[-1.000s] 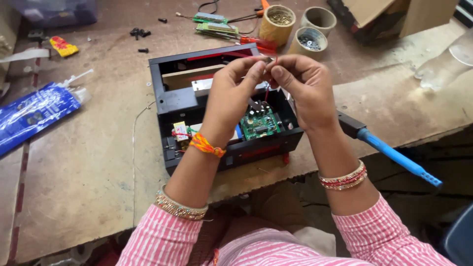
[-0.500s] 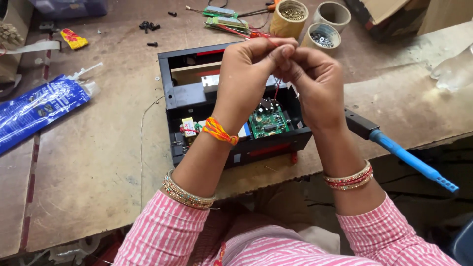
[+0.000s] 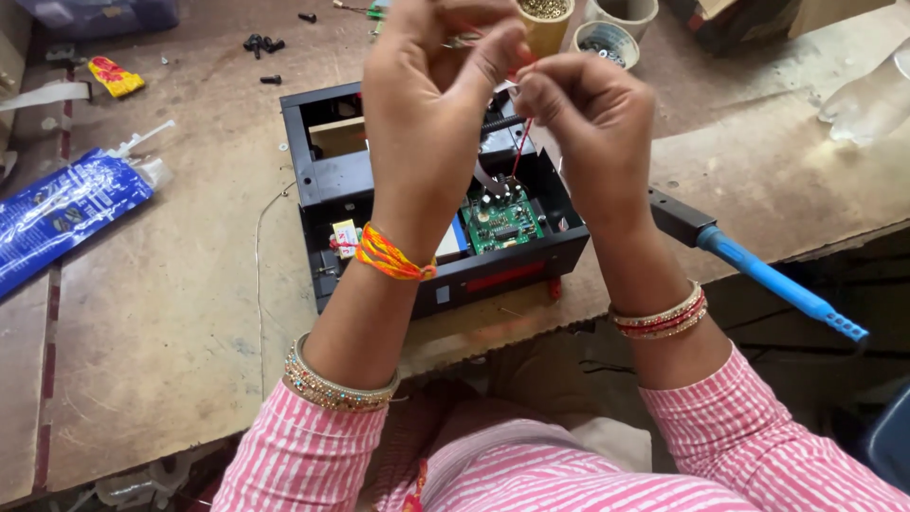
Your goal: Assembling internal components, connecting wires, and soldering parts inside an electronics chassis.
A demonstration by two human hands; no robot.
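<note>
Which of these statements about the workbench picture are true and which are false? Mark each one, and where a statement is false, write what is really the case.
1. Both hands are raised above the open black box. True.
2. The right hand holds the blue-handled tool. False: the blue-handled tool lies on the bench to the right, untouched; the right hand pinches a thin red wire.
3. A green circuit board sits inside the box. True.
4. The left hand wears an orange thread band at the wrist. True.
5. The blue packet lies inside the box. False: it lies on the bench at the far left, apart from the box.
</note>
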